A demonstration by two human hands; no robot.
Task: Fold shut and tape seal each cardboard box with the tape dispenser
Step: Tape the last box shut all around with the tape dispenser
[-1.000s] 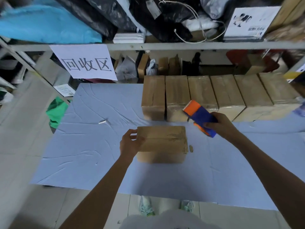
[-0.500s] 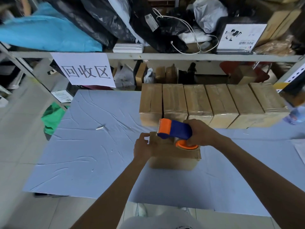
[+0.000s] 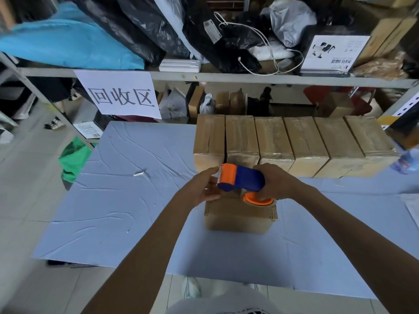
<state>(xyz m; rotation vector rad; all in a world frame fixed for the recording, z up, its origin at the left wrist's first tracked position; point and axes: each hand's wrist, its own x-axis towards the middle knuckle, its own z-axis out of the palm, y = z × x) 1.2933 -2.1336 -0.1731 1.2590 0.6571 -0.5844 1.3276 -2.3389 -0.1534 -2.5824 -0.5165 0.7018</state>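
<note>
A closed cardboard box (image 3: pixel 238 217) sits on the blue table cover (image 3: pixel 127 200) in front of me. My right hand (image 3: pixel 275 182) grips a blue and orange tape dispenser (image 3: pixel 243 181) held over the box's top, its orange roll side (image 3: pixel 258 199) just above the cardboard. My left hand (image 3: pixel 201 188) is at the dispenser's orange front end, fingers and thumb reaching around the tip beside the box's left top edge. The box's top is mostly hidden behind the hands and dispenser.
Several taped cardboard boxes (image 3: pixel 292 141) stand in a row at the back of the table. A metal shelf (image 3: pixel 204 75) with bags, cables and a paper sign (image 3: pixel 120 96) runs behind. A small white scrap (image 3: pixel 139 174) lies on the cover at left.
My right hand brought the dispenser from the right down over the box. My left hand left the box's left edge and rose to the dispenser's front end.
</note>
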